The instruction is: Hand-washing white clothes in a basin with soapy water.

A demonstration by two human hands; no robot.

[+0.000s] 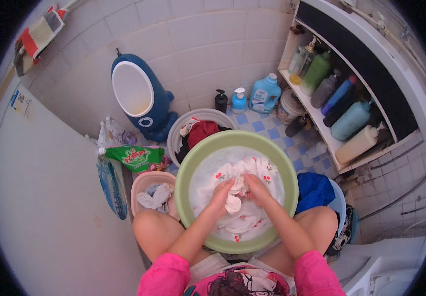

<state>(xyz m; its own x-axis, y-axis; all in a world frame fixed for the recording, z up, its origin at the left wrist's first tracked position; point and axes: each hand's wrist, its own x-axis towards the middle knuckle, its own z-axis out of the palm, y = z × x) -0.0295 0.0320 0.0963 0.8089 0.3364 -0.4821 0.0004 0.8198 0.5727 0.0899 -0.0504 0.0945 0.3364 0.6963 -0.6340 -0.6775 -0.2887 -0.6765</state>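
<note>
A round green plastic basin (291, 174) stands between the knees, holding cloudy, sudsy water. In it lies a wet white garment with a red cherry print (261, 168). Over the middle of the basin, my left hand (221, 194) is closed on a bunched part of the white cloth (238, 187). My right hand (257, 189) grips the same bunch from the other side, close to the left. The fingertips are partly hidden in the folds.
Around the basin are a grey tub of dark and red clothes (172, 137), a pink basin (139, 185), a light blue basin with blue cloth (314, 192), a green detergent pouch (139, 157), a blue detergent jug (264, 94) and a bottle shelf (333, 148).
</note>
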